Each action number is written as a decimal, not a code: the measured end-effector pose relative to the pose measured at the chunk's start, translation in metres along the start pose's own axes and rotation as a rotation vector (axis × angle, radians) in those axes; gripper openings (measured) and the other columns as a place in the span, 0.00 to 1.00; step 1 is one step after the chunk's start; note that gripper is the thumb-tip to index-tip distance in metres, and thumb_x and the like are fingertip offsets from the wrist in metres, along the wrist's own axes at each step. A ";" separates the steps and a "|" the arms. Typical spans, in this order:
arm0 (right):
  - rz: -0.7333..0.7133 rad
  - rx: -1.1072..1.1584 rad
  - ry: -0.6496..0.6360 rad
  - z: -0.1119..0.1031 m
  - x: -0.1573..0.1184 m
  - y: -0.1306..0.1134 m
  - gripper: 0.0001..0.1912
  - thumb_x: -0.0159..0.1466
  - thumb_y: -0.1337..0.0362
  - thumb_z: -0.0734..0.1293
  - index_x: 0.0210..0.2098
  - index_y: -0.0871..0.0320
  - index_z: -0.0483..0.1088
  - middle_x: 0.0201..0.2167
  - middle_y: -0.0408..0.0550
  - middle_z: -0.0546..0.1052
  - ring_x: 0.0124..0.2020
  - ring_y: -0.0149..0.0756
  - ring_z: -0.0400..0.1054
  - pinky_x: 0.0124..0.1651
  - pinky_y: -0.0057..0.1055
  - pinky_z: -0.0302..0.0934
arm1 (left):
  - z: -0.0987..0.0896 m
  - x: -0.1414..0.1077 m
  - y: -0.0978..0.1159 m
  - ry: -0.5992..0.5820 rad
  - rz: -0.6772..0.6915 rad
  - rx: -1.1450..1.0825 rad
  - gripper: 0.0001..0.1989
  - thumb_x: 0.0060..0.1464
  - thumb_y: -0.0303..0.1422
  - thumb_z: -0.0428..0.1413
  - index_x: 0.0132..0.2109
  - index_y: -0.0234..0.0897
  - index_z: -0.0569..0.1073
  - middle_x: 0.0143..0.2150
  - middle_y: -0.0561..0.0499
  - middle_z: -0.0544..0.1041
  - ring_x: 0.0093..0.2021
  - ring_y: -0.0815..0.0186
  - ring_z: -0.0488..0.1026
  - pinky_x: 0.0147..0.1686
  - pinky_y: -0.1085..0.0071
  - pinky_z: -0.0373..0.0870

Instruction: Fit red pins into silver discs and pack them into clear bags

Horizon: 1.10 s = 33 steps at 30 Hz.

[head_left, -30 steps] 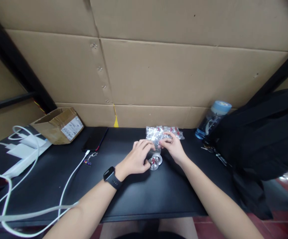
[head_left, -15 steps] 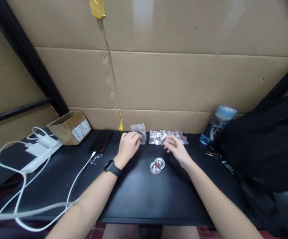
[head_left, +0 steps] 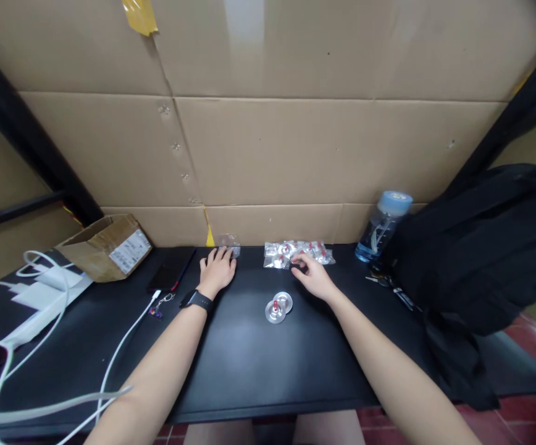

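Note:
My left hand (head_left: 217, 270) lies flat near the back of the black table, fingers spread, its fingertips at the lower edge of a clear plastic bag (head_left: 229, 242). A dark watch is on that wrist. At the right end of a row of clear packets (head_left: 277, 254) with silver discs and red tips is my right hand (head_left: 312, 274). Its fingers are curled but apart, and nothing shows between them. Two round silver discs (head_left: 275, 311), one with a red tip, overlap on the table between my forearms.
At the left are a cardboard box (head_left: 110, 247), a phone (head_left: 170, 270), a white power strip (head_left: 48, 303) and looping white cables (head_left: 115, 364). A blue-lidded bottle (head_left: 383, 225), keys (head_left: 379, 276) and a black backpack (head_left: 476, 247) stand right. Cardboard (head_left: 272, 154) walls the back.
My left hand has opened out flat, and the clear plastic bag now lies against the back wall, farther left of the packets. My right hand stays by the packets. The view has shifted right.

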State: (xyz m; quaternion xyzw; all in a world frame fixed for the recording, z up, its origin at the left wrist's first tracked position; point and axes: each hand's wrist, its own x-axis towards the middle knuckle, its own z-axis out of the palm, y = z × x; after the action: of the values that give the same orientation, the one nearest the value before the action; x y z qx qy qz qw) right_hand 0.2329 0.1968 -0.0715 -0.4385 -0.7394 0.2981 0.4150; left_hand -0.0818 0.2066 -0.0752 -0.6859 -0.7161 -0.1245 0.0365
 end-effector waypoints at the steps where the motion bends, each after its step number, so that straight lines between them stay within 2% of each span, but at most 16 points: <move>1: -0.080 -0.113 -0.041 0.001 0.000 0.001 0.12 0.65 0.59 0.66 0.46 0.55 0.74 0.49 0.53 0.78 0.51 0.45 0.70 0.57 0.46 0.63 | -0.001 -0.001 0.001 0.001 -0.005 0.002 0.26 0.68 0.40 0.42 0.69 0.41 0.66 0.74 0.44 0.60 0.72 0.45 0.53 0.63 0.41 0.56; 3: -0.149 -0.292 -0.137 0.005 0.001 0.000 0.14 0.69 0.59 0.62 0.50 0.53 0.74 0.60 0.53 0.74 0.61 0.49 0.64 0.64 0.53 0.55 | -0.004 -0.002 0.004 0.016 -0.003 -0.002 0.27 0.68 0.40 0.43 0.70 0.39 0.64 0.74 0.42 0.59 0.72 0.44 0.53 0.63 0.41 0.57; 6: -0.086 -0.463 -0.211 0.013 0.006 -0.004 0.19 0.73 0.57 0.58 0.60 0.48 0.70 0.69 0.50 0.66 0.67 0.53 0.57 0.63 0.58 0.52 | -0.008 -0.005 0.009 0.050 0.078 -0.015 0.26 0.67 0.37 0.45 0.69 0.39 0.65 0.73 0.41 0.61 0.71 0.45 0.55 0.62 0.42 0.58; 9: -0.041 -0.567 -0.217 0.021 0.011 -0.007 0.22 0.73 0.56 0.59 0.65 0.46 0.65 0.69 0.51 0.66 0.68 0.55 0.55 0.61 0.59 0.51 | -0.010 -0.009 0.020 0.073 0.202 -0.052 0.25 0.64 0.35 0.48 0.67 0.40 0.67 0.71 0.42 0.64 0.71 0.45 0.55 0.63 0.43 0.57; 13: -0.078 -0.593 -0.183 0.023 0.012 -0.008 0.20 0.69 0.59 0.65 0.60 0.48 0.69 0.60 0.53 0.75 0.62 0.53 0.63 0.59 0.55 0.52 | -0.013 -0.016 0.037 0.061 0.365 -0.172 0.23 0.64 0.35 0.51 0.65 0.43 0.68 0.70 0.43 0.67 0.70 0.47 0.57 0.63 0.45 0.57; 15: -0.086 -0.532 -0.146 0.021 0.010 -0.007 0.16 0.69 0.61 0.65 0.55 0.50 0.73 0.53 0.52 0.79 0.56 0.50 0.68 0.58 0.52 0.54 | -0.014 -0.020 0.045 0.036 0.391 -0.268 0.20 0.65 0.37 0.51 0.62 0.44 0.69 0.67 0.44 0.70 0.68 0.48 0.61 0.62 0.46 0.58; 18: -0.086 -0.313 -0.058 0.020 0.008 -0.005 0.11 0.68 0.60 0.65 0.48 0.52 0.77 0.46 0.50 0.82 0.48 0.45 0.74 0.55 0.46 0.60 | -0.016 -0.023 0.055 -0.028 0.357 -0.469 0.17 0.67 0.40 0.50 0.59 0.44 0.71 0.61 0.45 0.76 0.63 0.51 0.69 0.61 0.48 0.62; 23: -0.015 0.106 0.118 0.020 0.003 -0.011 0.11 0.63 0.56 0.70 0.39 0.56 0.79 0.35 0.51 0.83 0.34 0.43 0.76 0.40 0.37 0.68 | -0.016 -0.025 0.069 -0.062 0.331 -0.945 0.16 0.62 0.39 0.58 0.55 0.39 0.72 0.53 0.44 0.79 0.54 0.58 0.77 0.56 0.59 0.71; 26: 0.009 0.243 0.144 0.018 -0.003 -0.025 0.12 0.61 0.54 0.73 0.38 0.56 0.80 0.37 0.51 0.83 0.34 0.43 0.76 0.39 0.37 0.70 | -0.017 -0.029 0.076 -0.173 0.303 -1.218 0.20 0.60 0.41 0.60 0.55 0.36 0.72 0.47 0.44 0.80 0.48 0.60 0.79 0.51 0.61 0.74; 28: 0.009 0.297 0.152 0.015 -0.007 -0.034 0.13 0.60 0.54 0.75 0.38 0.56 0.81 0.37 0.51 0.83 0.35 0.42 0.77 0.41 0.38 0.70 | -0.020 -0.033 0.080 -0.260 0.310 -1.332 0.19 0.63 0.44 0.57 0.54 0.36 0.72 0.44 0.45 0.80 0.42 0.62 0.80 0.48 0.62 0.75; 30: 0.022 0.358 0.159 0.013 -0.010 -0.043 0.13 0.58 0.54 0.76 0.37 0.56 0.81 0.36 0.50 0.83 0.37 0.43 0.77 0.44 0.39 0.71 | -0.024 -0.037 0.082 -0.292 0.316 -1.370 0.18 0.65 0.44 0.55 0.53 0.36 0.72 0.43 0.46 0.80 0.38 0.64 0.80 0.47 0.63 0.76; 33: 0.114 0.502 0.168 0.009 -0.014 -0.051 0.14 0.54 0.53 0.79 0.34 0.55 0.82 0.35 0.49 0.83 0.38 0.42 0.77 0.47 0.39 0.70 | -0.027 -0.042 0.082 -0.306 0.360 -1.348 0.18 0.60 0.38 0.61 0.53 0.36 0.71 0.45 0.45 0.79 0.40 0.63 0.80 0.44 0.65 0.76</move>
State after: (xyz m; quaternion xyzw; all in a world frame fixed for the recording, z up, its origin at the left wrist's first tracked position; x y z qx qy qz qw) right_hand 0.2079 0.1614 -0.0397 -0.3857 -0.5795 0.4576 0.5532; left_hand -0.0011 0.1618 -0.0477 -0.6766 -0.3559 -0.4344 -0.4763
